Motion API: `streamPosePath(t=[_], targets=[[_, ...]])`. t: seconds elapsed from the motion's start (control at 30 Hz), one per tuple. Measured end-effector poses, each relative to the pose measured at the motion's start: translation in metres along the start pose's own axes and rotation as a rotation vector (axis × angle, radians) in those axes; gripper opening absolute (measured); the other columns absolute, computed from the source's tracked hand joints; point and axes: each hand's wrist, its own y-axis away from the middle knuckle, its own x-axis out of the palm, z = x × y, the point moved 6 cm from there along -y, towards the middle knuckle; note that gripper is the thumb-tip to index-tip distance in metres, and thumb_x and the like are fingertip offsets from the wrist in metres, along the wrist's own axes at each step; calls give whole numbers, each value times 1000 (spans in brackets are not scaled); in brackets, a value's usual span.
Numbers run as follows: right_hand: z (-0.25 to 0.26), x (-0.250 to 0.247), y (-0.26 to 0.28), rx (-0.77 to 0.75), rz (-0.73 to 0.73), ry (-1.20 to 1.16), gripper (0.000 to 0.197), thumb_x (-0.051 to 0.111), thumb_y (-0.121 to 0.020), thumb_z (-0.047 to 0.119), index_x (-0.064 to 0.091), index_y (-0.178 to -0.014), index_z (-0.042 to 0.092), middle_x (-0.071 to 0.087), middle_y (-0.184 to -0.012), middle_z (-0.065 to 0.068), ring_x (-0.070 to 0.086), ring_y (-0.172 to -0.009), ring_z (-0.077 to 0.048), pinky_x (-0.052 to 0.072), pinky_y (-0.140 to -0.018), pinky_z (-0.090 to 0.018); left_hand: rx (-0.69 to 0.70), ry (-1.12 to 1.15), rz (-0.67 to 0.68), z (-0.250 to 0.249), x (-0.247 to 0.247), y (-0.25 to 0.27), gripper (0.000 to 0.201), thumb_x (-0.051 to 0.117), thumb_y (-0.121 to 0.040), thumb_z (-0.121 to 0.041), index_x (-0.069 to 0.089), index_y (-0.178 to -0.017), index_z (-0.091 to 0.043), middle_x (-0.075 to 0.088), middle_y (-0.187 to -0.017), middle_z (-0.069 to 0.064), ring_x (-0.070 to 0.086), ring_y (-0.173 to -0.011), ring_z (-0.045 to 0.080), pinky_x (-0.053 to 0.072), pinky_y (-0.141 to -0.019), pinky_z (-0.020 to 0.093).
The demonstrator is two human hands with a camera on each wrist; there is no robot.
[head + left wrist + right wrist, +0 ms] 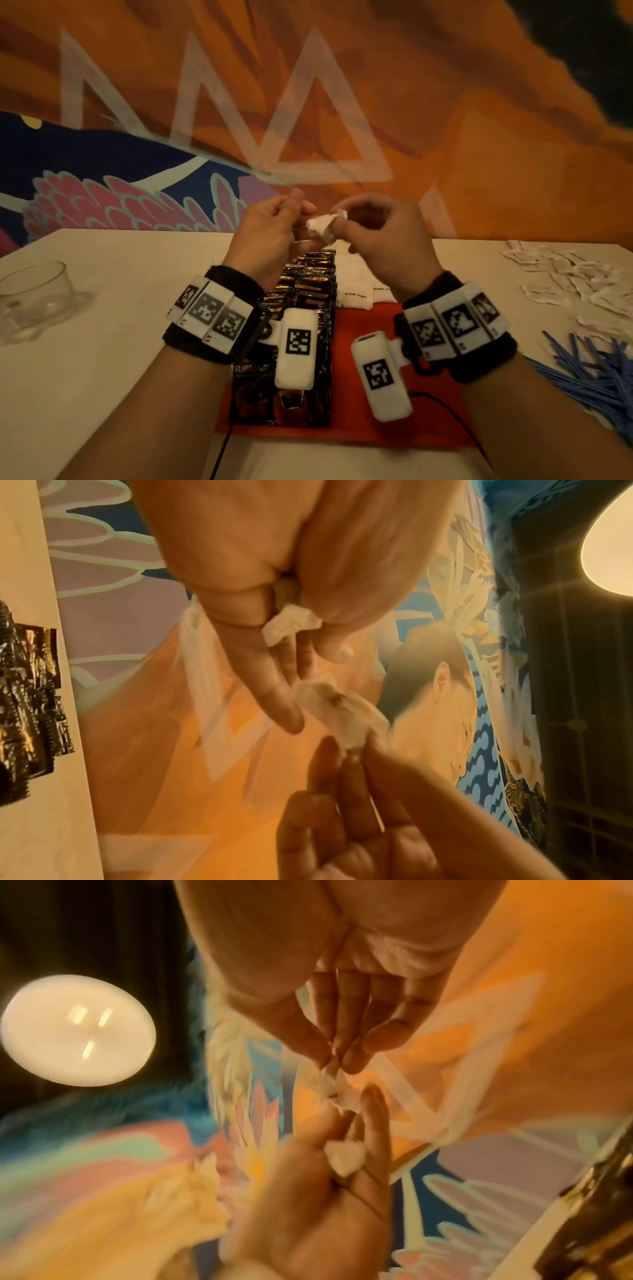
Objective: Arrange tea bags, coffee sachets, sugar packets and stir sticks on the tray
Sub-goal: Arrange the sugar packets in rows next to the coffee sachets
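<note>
Both hands are raised above the far end of the red tray [363, 346]. My right hand [339, 224] pinches a white tea bag [323, 224] by one end between thumb and fingertips; the left wrist view shows the same tea bag [339, 715]. My left hand [298, 214] keeps a small crumpled white paper scrap [291, 627] tucked between thumb and fingers, and its index finger touches the tea bag. A row of black coffee sachets [308, 291] runs down the tray's left side. White brown-sugar packets [356, 295] lie at the tray's far right.
A heap of loose white tea bags [568, 277] lies on the table at the right. Nearer me are blue stir sticks [589, 373]. An empty glass cup [34, 298] stands at the left. A painted wall rises behind the table's far edge.
</note>
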Motion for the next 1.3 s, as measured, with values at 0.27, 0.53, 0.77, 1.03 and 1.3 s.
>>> streamPosePath(t=[0.27, 0.53, 0.77, 1.03, 1.3], targets=[[-8, -8, -4, 102, -87, -372, 19, 66, -85, -7, 66, -88, 12, 69, -79, -3, 65, -68, -11, 50, -60, -24, 148, -181, 165, -12, 14, 9, 41, 70, -71, -31, 68, -105, -10, 70, -82, -1, 58, -58, 8, 45, -48, 18], [-9, -4, -4, -6, 85, -56, 31, 75, -80, 1, 67, -106, 17, 71, -98, -1, 69, -84, -11, 51, -65, -20, 174, -215, 105, -12, 9, 6, 13, 66, -91, -7, 66, -104, -5, 64, -65, -4, 50, -47, 7, 36, -40, 18], [-11, -12, -8, -29, 34, -14, 6, 72, -87, 13, 73, -93, 14, 75, -85, -6, 71, -77, -18, 53, -60, -25, 145, -237, 137, -9, 12, 7, 11, 61, -93, -5, 67, -101, -10, 66, -71, -2, 57, -57, 5, 37, -47, 14], [-20, -9, -9, 45, 109, 2, 7, 68, -91, 15, 67, -98, 14, 73, -90, -1, 70, -77, -11, 55, -62, -28, 183, -271, 45, -10, 7, 3, 14, 68, -88, 0, 65, -101, -6, 70, -84, 5, 63, -59, 4, 39, -47, 8], [-20, -10, -9, 15, 78, 79, 11, 77, -83, 16, 69, -91, 17, 72, -77, -2, 68, -64, -10, 49, -56, -22, 176, -379, 69, -9, 8, 4, 20, 74, -85, -8, 68, -104, -12, 73, -89, 2, 65, -71, 7, 42, -58, 17]])
